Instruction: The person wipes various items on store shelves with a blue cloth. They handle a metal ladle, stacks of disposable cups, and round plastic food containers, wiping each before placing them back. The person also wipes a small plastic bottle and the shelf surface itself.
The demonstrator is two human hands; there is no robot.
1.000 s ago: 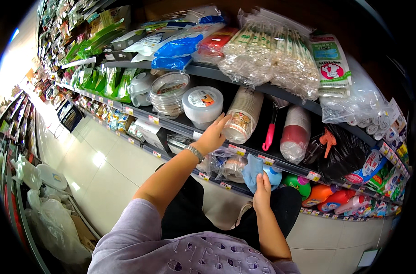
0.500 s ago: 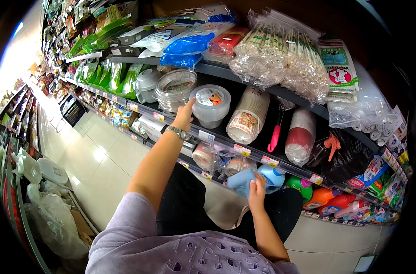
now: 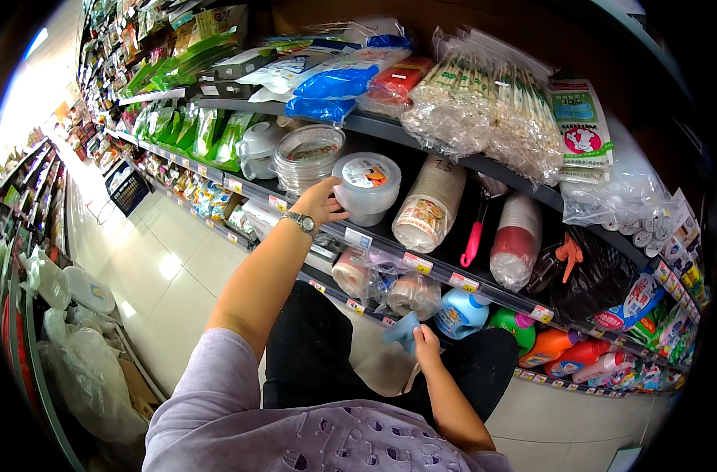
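My left hand (image 3: 322, 206) reaches to the shelf front with its fingers apart. Its fingertips are at the left side of a round clear plastic container (image 3: 365, 178) with a printed label on its lid. It does not grip the container. Stacked foil-like round trays (image 3: 310, 156) stand just left of it. Lower down, near my knees, my right hand (image 3: 427, 346) is closed on a light blue cloth (image 3: 402, 333), which hangs folded from the fingers.
Right of the container lie sleeves of paper cups (image 3: 429, 206), a pink-handled tool (image 3: 473, 242) and a red-and-white cup stack (image 3: 517, 240). Bagged skewers (image 3: 484, 98) overhang the upper shelf. Detergent bottles (image 3: 462, 313) line the bottom. A dark basket (image 3: 127, 189) sits on the aisle floor.
My left hand has shifted from the container's upper left edge down to its lower side, and its fingers have spread. My right hand and the cloth have drawn slightly left and down.
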